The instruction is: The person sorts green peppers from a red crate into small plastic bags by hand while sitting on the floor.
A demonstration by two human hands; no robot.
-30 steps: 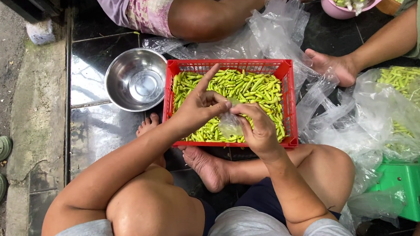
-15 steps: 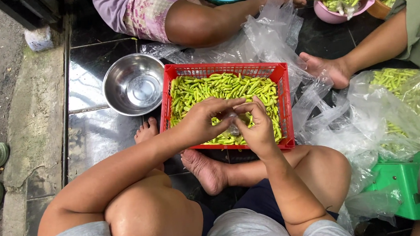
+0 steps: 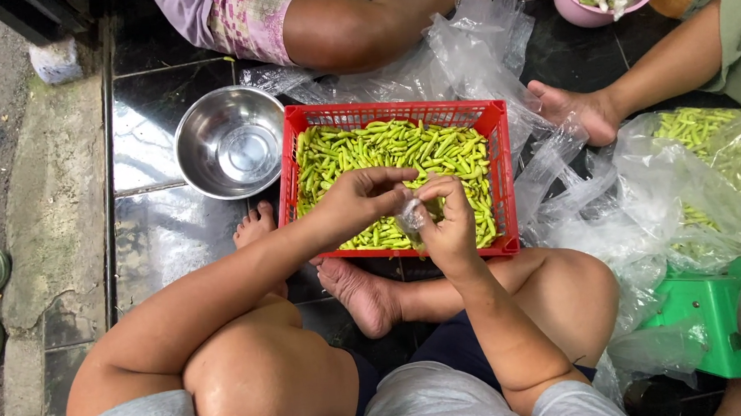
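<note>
Over the near edge of the red crate (image 3: 495, 121), our left hand (image 3: 354, 202) and right hand (image 3: 448, 224) pinch one small clear bag (image 3: 410, 220), fingers narrowed; we'd best keep its mouth taut above the green chillies (image 3: 392, 150)

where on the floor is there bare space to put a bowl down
Bare dark tile lies left of the red crate, below the steel bowl, and runs to the concrete curb. Right of the crate it is crowded with clear plastic bags and a green stool. Both hands, left hand and right hand, work over the crate.
</note>
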